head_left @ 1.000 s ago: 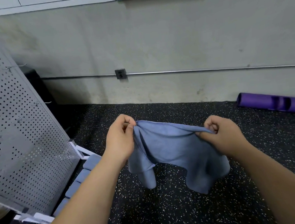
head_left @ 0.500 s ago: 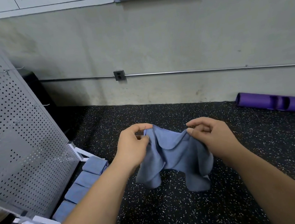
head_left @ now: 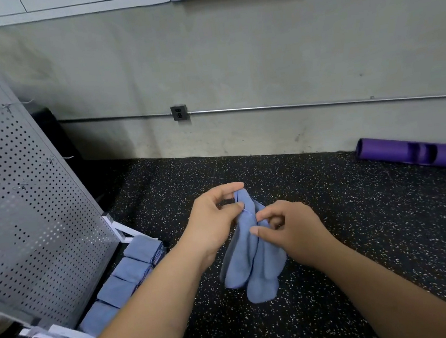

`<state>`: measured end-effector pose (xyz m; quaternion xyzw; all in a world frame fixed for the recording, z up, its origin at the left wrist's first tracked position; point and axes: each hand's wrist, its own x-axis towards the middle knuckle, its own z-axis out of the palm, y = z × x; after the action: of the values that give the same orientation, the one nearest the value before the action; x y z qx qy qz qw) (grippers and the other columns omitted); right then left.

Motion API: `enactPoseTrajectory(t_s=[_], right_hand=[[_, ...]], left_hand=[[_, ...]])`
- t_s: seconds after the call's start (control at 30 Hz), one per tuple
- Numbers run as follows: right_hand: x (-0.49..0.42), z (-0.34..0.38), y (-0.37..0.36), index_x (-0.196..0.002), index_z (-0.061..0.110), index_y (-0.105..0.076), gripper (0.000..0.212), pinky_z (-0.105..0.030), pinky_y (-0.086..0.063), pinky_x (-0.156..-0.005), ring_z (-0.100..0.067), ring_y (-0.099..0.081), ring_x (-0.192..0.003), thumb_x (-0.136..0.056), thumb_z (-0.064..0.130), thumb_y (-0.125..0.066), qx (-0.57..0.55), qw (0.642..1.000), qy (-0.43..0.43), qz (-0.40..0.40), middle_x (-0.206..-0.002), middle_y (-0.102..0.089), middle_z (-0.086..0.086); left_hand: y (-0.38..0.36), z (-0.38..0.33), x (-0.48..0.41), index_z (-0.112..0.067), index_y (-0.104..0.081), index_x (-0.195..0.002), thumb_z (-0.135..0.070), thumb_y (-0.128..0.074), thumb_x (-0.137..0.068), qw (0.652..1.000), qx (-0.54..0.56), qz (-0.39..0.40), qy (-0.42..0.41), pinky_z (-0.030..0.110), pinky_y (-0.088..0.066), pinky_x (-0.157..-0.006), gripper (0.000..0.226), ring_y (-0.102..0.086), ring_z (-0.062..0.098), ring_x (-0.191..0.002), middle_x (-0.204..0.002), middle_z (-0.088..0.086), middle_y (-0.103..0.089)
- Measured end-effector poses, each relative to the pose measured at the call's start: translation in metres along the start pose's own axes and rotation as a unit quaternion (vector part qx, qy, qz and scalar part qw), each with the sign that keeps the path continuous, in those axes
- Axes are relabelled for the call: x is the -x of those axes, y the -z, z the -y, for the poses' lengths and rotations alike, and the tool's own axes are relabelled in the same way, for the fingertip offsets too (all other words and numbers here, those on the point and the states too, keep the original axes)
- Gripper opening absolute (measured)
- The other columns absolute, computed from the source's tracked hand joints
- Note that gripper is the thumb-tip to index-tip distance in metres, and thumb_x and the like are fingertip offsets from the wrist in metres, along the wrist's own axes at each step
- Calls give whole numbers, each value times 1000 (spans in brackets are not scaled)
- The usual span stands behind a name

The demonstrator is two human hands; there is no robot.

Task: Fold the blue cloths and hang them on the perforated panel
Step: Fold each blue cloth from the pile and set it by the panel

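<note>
Cloth (head_left: 255, 265) hanging doubled, left hand (head_left: 213, 220) pinching its top, right hand (head_left: 292, 227) pinching just beside

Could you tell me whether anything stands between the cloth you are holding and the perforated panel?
Nothing visible does. The left hand and right hand pinch the cloth; the panel stands to its left, with only floor between. Folded cloths lie in a row at the panel's foot.

You face a stained grey wall (head_left: 258, 53) with a pipe (head_left: 320, 104) and an outlet (head_left: 179, 113) low on it. The black speckled floor (head_left: 388, 219) carries a purple roll (head_left: 414, 154) at its far right edge.
</note>
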<state>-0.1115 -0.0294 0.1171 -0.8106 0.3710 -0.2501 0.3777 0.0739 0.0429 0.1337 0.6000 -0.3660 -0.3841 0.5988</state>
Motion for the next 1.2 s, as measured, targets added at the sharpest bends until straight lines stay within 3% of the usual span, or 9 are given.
enactPoseTrajectory(t_s=[0.13,0.2,0.33,0.47,0.67,0.77,0.87,1.0,1.2], right_hand=[[0,3,1,-86,35,-78,12,-12,-49,-65,-2,-67,-72,-84,39,-89,16,999,-17,-32,-73,-72,15],[-2,3,4,-82,34,-79,10,-13,-51,-66,1,-68,-71,-86,35,-88,1,998,-36,-45,-75,-74,21],[-6,-1,7,-81,31,-83,7,-35,-63,-80,-3,-74,-78,-88,32,-86,-57,992,-83,-75,-79,-79,17],[-8,1,11,-83,27,-85,9,-50,-64,-89,-19,-78,-87,-92,27,-82,-140,982,-113,-66,-83,-81,4],[-6,7,13,-84,13,-82,17,-58,-65,-83,-40,-77,-86,-91,28,-85,-206,967,-128,-77,-80,-79,-12],[-6,6,14,-85,8,-80,20,-39,-65,-68,-20,-72,-68,-94,26,-82,-233,960,-122,-94,-73,-78,-8],[-5,9,14,-91,1,-77,19,-19,-55,-56,-7,-65,-58,-99,18,-75,-298,941,-135,-91,-65,-72,-1],[-4,14,14,-94,0,-78,19,-20,-56,-60,-8,-70,-64,-102,16,-71,-310,939,-128,-80,-74,-77,-7],[-2,17,16,-108,18,-82,23,-34,-61,-95,-18,-78,-103,-93,2,-78,-308,944,-114,-27,-103,-83,-5]], left_hand=[[-3,0,1,-24,-74,-126,5,-69,-97,1000,11,-6,-7,17,-54,-68,41,-68,10,-88,-124,11,-73],[-3,3,3,-35,-70,-124,-8,-75,-96,993,-96,-41,-56,19,-57,-81,39,-68,4,-90,-122,1,-69],[-9,8,16,-40,-66,-102,-36,-79,-90,934,-311,-36,-173,24,-53,-86,18,-65,4,-91,-102,-13,-64],[-23,17,25,-37,-63,-112,-41,-78,-90,931,-345,6,-120,28,-55,-87,27,-67,0,-93,-97,-19,-71],[-31,27,20,-36,-55,-97,-16,-75,-96,983,-174,-41,-50,35,-58,-68,29,-66,10,-69,-84,-1,-72],[-31,27,16,-34,-57,-89,-11,-70,-98,989,-128,-58,-45,51,-56,-69,28,-62,18,-67,-80,3,-69],[-32,25,18,-33,-67,-94,-13,-67,-99,972,-208,-34,-104,33,-56,-83,21,-66,7,-83,-89,-14,-70],[-39,23,25,-32,-73,-104,-28,-70,-99,960,-257,-13,-109,13,-49,-87,8,-66,-1,-97,-105,-17,-72],[-36,24,19,-25,-79,-95,-25,-71,-102,992,-126,-15,-21,40,-55,-65,11,-66,13,-68,-83,-1,-78]])
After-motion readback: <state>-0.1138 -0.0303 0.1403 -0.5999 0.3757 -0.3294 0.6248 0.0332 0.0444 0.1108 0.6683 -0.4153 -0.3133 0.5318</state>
